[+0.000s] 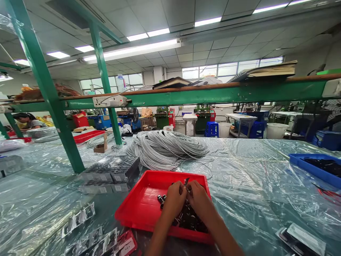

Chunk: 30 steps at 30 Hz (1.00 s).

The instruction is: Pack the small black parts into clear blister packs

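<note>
Over a red tray (141, 209), my left hand (175, 197) and my right hand (197, 199) come close together with bent fingers. Between their fingertips is a small black-and-silver part (185, 182), pinched from both sides; its exact kind is too small to make out. Beneath the hands, several small black parts with shiny metal bits (190, 218) lie heaped in the tray's right half. A few more black pieces (161, 200) sit just left of my left hand. My wrists hide some of the heap.
Behind the tray lies a big coil of grey cable (165, 149). Wrapped grey boxes (112, 170) are stacked left, near a green post (57, 117). Bagged parts (93, 241) lie front left, a blue tray (317, 169) right. A green shelf beam (186, 95) crosses above; a person (29, 121) is far left.
</note>
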{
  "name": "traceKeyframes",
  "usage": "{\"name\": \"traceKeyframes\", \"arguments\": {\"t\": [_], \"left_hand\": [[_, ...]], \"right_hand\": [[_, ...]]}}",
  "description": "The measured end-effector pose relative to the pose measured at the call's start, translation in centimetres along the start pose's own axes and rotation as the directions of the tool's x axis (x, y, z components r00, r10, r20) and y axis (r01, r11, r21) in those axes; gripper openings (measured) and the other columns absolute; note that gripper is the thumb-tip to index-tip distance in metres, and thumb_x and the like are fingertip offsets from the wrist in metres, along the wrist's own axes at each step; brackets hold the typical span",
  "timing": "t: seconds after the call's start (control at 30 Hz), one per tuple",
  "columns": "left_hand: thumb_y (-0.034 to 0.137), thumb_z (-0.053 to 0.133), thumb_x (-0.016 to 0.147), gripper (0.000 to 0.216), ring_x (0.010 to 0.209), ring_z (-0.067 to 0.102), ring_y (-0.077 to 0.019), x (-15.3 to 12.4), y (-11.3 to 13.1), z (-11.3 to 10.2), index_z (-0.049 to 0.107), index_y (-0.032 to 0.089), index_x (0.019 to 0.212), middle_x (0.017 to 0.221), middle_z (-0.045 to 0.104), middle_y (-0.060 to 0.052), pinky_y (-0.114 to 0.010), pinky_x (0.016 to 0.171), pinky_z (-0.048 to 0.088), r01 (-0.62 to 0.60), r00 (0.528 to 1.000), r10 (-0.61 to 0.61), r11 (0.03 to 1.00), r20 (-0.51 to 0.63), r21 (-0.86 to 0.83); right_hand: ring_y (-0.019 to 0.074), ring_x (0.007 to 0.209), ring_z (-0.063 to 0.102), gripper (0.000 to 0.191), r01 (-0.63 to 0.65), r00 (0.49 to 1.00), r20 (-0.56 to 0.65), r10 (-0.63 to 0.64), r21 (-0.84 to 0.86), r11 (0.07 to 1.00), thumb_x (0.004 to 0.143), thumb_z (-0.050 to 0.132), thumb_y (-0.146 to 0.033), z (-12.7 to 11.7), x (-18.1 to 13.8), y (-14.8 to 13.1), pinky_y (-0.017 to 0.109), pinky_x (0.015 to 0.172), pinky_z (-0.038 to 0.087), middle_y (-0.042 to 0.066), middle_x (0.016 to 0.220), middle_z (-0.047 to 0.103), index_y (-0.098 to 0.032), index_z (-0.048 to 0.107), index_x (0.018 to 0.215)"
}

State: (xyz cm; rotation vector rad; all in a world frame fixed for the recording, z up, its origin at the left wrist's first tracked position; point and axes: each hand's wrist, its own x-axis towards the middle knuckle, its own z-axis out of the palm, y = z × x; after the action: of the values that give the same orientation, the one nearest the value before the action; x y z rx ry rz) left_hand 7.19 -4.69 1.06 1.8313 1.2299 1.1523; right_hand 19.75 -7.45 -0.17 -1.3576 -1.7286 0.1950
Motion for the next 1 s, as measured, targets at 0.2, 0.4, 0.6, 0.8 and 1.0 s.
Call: {"name": "traceKeyframes", "arguments": {"t": [0.2,0.4,0.6,0.8,1.0], "left_hand": [[0.045,0.051,0.079,0.028,0.060,0.049,-0.0159,0.9,-1.2,-2.7,0.048,0.023,0.063,0.059,0.050,0.004,-0.027,0.058,0.033,0.076,0.995,-0.081,0.995,-0.061,-0.071],[0.064,0.051,0.079,0.045,0.058,0.057,-0.0157,0.9,-1.2,-4.6,0.059,0.020,0.088,0.071,0.060,0.002,-0.026,0.052,0.044,0.140,0.988,-0.116,0.952,0.105,-0.273],[0.060,0.065,0.073,0.047,0.077,0.063,-0.0179,0.4,0.4,-4.6,0.064,0.016,0.090,0.085,0.067,-0.004,-0.031,0.072,0.052,0.233,0.937,-0.079,0.865,0.340,-0.444],[0.047,0.067,0.070,0.031,0.058,0.062,-0.0145,0.2,0.2,-5.0,0.061,0.017,0.073,0.067,0.064,0.001,-0.026,0.058,0.049,0.245,0.928,-0.105,0.894,0.357,-0.375],[0.030,0.057,0.071,0.012,0.043,0.048,-0.0093,0.3,-0.3,-4.1,0.057,0.018,0.067,0.051,0.057,0.004,-0.021,0.045,0.035,0.217,0.937,-0.086,0.902,0.339,-0.373]], "right_hand": [[0.0179,0.062,0.059,0.012,-0.116,0.993,0.020,0.116,0.051,0.992,0.073,0.055,-0.013,-1.4,0.6,0.1,0.028,0.059,0.044,-0.001,0.069,0.061,-0.023,0.054,0.079],[0.0246,0.084,0.065,0.016,-0.153,0.987,-0.034,0.158,0.120,0.981,0.075,0.063,-0.026,-2.1,0.9,1.5,0.036,0.076,0.050,0.009,0.092,0.069,-0.020,0.064,0.090],[0.0182,0.056,0.060,0.033,-0.313,0.950,0.198,0.243,0.539,0.782,0.085,0.056,-0.053,-0.9,1.0,0.4,0.027,0.046,0.045,-0.001,0.062,0.063,-0.021,0.061,0.076],[0.0181,0.058,0.060,0.033,-0.260,0.966,0.112,0.234,0.433,0.863,0.084,0.057,-0.053,-1.5,1.2,-0.1,0.026,0.047,0.043,0.000,0.064,0.061,-0.022,0.059,0.075],[0.0168,0.054,0.058,0.032,-0.332,0.942,0.249,0.224,0.615,0.715,0.080,0.064,-0.052,-1.8,1.1,-0.6,0.026,0.047,0.042,0.000,0.062,0.061,-0.021,0.060,0.072]]}}
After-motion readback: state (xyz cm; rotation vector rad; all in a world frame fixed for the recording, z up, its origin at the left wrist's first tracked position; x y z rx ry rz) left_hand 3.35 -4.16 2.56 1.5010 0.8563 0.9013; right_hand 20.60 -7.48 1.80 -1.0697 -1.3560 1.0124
